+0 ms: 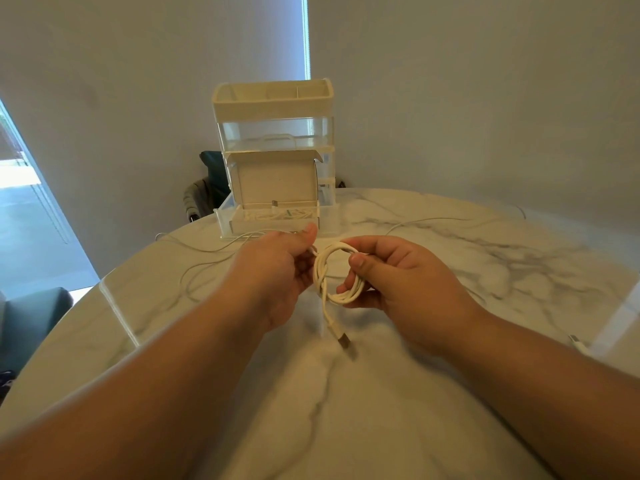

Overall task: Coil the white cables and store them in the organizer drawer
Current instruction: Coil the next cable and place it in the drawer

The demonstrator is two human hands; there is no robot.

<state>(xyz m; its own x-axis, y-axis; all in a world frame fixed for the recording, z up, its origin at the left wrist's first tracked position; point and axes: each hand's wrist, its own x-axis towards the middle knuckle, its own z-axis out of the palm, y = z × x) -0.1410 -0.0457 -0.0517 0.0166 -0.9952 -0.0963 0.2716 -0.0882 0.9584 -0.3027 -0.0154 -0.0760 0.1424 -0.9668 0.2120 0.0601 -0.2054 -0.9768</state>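
Forearms entered from the lower edge over the marble table (381,427). Nearest us, the plug (344,342) of the white cable (337,277) hung free on a short tail just above the tabletop. Above it the cable was wound in several loops and held in the air between both hands. Our right hand (398,285) had its fingers curled through the loops, with the thumb pressed on top. Our left hand (280,268) pinched the strand at the loops' upper left, thumb raised; its other fingers were hidden behind the palm.

Loose cables (194,271) lay uncoiled on the table to the left and another strand (433,220) trailed to the right, both well apart from the hands. Beyond them the organizer (273,133) stood at the far edge with its lowest drawer (225,221) pulled out. A cardboard box (277,178) sat in the drawer, flap up, with coiled cable (273,213) already inside.

Risks, as we judged them:
- The loops were unsecured, so a slack grip during transfer would let them spring apart.
- The dangling plug could snag on the drawer's front wall or the box rim.
- The raised flap narrowed the opening, so a careless push might tip the box or disturb the cable stored there.
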